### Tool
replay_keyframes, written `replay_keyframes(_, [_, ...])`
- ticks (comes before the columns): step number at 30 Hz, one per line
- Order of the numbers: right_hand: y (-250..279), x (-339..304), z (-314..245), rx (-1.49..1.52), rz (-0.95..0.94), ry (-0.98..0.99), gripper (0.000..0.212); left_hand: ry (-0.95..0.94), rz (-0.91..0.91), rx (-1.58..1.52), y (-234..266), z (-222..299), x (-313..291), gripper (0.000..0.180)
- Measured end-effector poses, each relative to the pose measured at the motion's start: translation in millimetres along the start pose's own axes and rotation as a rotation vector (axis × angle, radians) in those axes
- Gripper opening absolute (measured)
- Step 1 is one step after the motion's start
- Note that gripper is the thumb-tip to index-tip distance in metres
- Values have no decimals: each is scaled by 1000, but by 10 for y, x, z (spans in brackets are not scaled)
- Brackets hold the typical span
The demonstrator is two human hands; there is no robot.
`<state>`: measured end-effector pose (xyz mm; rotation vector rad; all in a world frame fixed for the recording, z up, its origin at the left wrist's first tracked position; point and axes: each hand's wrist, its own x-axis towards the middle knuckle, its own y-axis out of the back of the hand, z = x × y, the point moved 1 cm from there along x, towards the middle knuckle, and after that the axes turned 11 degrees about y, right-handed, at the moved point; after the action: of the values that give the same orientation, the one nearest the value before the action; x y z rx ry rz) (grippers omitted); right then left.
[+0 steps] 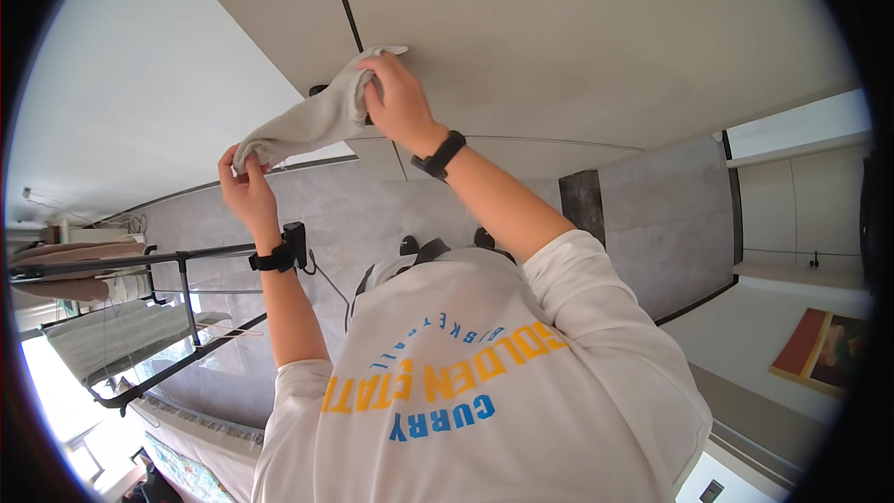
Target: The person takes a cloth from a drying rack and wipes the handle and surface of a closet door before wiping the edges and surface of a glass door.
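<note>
A light grey cloth (312,121) is stretched out between my two hands in front of a tall beige cabinet (559,47). My left hand (248,191) pinches its lower left end. My right hand (400,101) grips it near the upper right end, fingers closed, with a loose corner sticking out past the knuckles. Behind the cloth a dark handle (318,90) on the cabinet shows only in part. Black bands circle both of my wrists, and the left one carries a small black box (293,244).
To the left stands a black metal drying rack (186,298) with a grey cloth (121,340) hung on it, close to my left forearm. A bed (200,424) lies at the lower left. Grey tiles (652,214) cover the floor. A framed picture (824,349) hangs at the right.
</note>
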<state>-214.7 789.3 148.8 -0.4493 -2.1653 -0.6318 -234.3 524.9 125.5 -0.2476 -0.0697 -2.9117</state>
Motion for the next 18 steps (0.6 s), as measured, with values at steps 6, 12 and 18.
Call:
replay_keyframes(6, [504,-99,128,-128,134,29,25,14,-220,-43,-435,-13,-150,21])
replay_keyframes(12, [976,-210,283,-233,242,75,24,-76,-385,60,-893,115,-411,16])
replay_keyframes(18, [1182,-899,626,-367,187,-109,25,-113,-468,334,-1038,147,-629,13])
